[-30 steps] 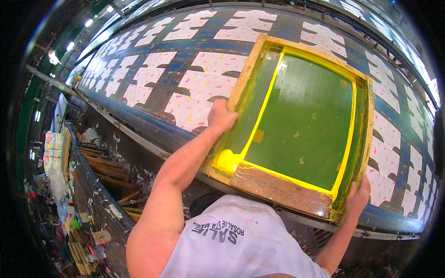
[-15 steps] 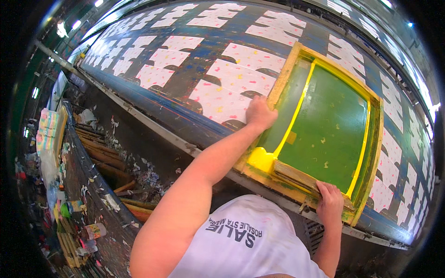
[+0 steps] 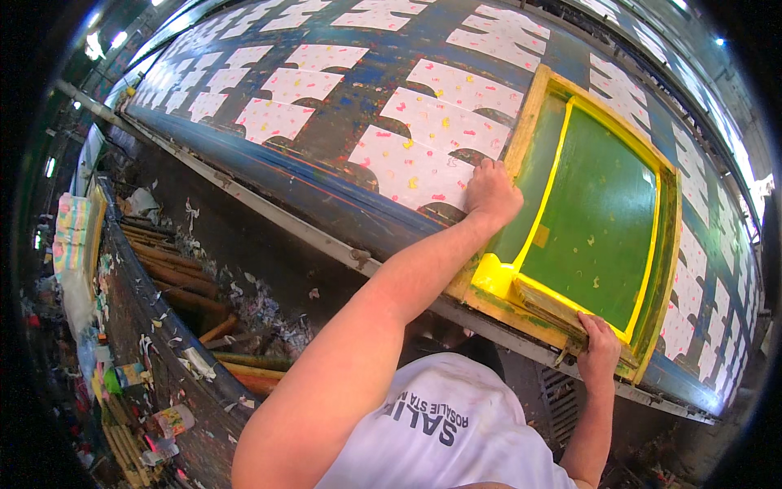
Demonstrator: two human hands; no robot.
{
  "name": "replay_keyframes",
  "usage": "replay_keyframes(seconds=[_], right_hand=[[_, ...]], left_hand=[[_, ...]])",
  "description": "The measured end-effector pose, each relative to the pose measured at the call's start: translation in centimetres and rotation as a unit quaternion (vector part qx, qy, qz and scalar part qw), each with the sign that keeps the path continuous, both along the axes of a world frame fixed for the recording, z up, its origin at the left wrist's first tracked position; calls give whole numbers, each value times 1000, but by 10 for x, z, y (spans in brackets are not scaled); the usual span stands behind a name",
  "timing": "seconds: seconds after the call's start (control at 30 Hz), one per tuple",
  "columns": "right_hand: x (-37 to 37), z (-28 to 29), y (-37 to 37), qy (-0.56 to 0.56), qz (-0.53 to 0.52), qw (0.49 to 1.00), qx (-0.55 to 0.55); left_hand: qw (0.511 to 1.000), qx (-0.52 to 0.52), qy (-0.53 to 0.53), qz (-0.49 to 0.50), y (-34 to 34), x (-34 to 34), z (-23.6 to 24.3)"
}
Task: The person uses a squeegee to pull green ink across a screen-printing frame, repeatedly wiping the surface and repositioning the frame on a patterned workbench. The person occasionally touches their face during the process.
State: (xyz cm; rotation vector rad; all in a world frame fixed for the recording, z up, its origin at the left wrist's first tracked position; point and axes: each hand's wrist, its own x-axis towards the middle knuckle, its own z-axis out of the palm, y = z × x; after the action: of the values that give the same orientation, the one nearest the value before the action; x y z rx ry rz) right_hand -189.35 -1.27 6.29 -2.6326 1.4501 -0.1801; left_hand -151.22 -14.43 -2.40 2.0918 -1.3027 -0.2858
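Note:
A wooden screen-printing frame (image 3: 529, 110) with a green mesh (image 3: 599, 236) lies on the long table at the right. Bright yellow ink lines its inner sides and pools (image 3: 494, 275) in the near left corner. My left hand (image 3: 494, 194) is closed on the frame's left side rail, with its fingertips partly hidden. Along the near end of the mesh lies a wooden squeegee (image 3: 550, 303), its near edge touching the ink. My right hand (image 3: 599, 349) grips the squeegee's right part, fingers over its top. Beside the frame are white fabric pieces (image 3: 444, 134) printed with small pink and yellow figures.
The long dark table (image 3: 326, 171) carries many more printed pieces in rows. A metal rail (image 3: 244, 194) runs along its near edge. At the left, a dark-rimmed bin (image 3: 175, 326) holds wooden frames and scraps, with a stack of coloured foam-like pieces (image 3: 73, 232) beside it.
The whole view has shifted, so frame, fabric and hands appear farther right and slightly higher. Both hands keep their holds, and the squeegee stays at the frame's near end.

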Motion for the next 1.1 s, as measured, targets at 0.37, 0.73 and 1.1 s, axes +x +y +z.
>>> replay_keyframes(seconds=[0.37, 0.73, 1.1], right_hand=[[14, -31, -188, -18, 23, 992, -122], [16, -58, -454, -26, 36, 986, -159], [27, -49, -590, 21, 18, 991, -130]], left_hand=[[1000, 13, -2, 26, -6, -4, 0], [996, -50, -65, 32, -7, -11, 6], [998, -24, -42, 34, -9, -15, 11]])
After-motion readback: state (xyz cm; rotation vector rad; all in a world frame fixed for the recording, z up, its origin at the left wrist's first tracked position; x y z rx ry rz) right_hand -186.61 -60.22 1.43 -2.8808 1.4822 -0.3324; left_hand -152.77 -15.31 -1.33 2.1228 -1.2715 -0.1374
